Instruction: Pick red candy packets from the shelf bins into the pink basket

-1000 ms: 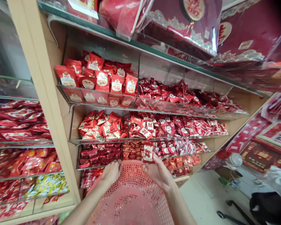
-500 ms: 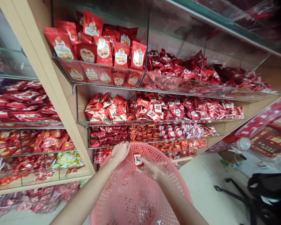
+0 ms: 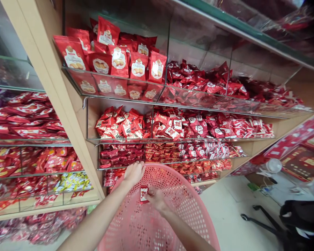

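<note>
A large pink plastic basket (image 3: pixel 199 205) with perforated walls stands below me. My left hand (image 3: pixel 135 172) is closed over its far rim, fingers wrapped on the edge. Inside the basket's opening, my right hand (image 3: pixel 157 198) pinches a small red-and-white candy packet (image 3: pixel 143 194) by its right side, with the printed face turned up. Behind the basket, the nearest shelf compartments hold dark red wrapped candies (image 3: pixel 121 156) and orange-red ones (image 3: pixel 162 153).
Glass-fronted shelves carry red snack packets (image 3: pixel 118 61), red-and-white sachets (image 3: pixel 129 125) and yellow wrapped candies (image 3: pixel 72 182). A wooden upright (image 3: pixel 45 69) divides the shelves on the left. At the right, a black wheeled chair (image 3: pixel 300 223) stands on the pale floor.
My right hand has moved left and slightly lower inside the basket with the candy packet, which now shows its printed face more fully. My left hand stays on the rim.
</note>
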### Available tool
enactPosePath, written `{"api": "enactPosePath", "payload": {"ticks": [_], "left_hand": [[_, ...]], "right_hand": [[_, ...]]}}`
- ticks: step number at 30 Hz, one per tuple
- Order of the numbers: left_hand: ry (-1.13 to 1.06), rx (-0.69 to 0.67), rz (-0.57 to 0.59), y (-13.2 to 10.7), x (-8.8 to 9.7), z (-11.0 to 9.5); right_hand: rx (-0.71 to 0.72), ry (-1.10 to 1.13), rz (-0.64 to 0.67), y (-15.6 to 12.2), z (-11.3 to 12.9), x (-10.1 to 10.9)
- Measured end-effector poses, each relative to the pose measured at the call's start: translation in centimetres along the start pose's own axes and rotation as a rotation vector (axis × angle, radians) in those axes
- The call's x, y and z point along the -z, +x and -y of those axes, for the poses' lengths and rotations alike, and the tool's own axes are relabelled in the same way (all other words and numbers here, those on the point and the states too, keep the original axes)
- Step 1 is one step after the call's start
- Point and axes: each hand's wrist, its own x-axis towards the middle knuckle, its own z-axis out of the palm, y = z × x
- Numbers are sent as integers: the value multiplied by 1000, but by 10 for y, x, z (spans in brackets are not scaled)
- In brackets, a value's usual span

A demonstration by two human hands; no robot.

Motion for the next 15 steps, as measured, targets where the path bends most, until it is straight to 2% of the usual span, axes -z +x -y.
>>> {"api": "enactPosePath", "payload": {"ticks": [7,10,13,15], "left_hand": [[2,-12,-23,-1,1,0],[-10,2,-17,-1,1,0],[-21,14,-31,-2,-2,1],[-28,19,-54,-1,-5,1]], "right_hand": [[59,-256,-138,0,3,9],[118,-474,-206,-3,12,14],[209,-728,-273,-6,38,19],[314,-741,-267,-11,69,22]]}}
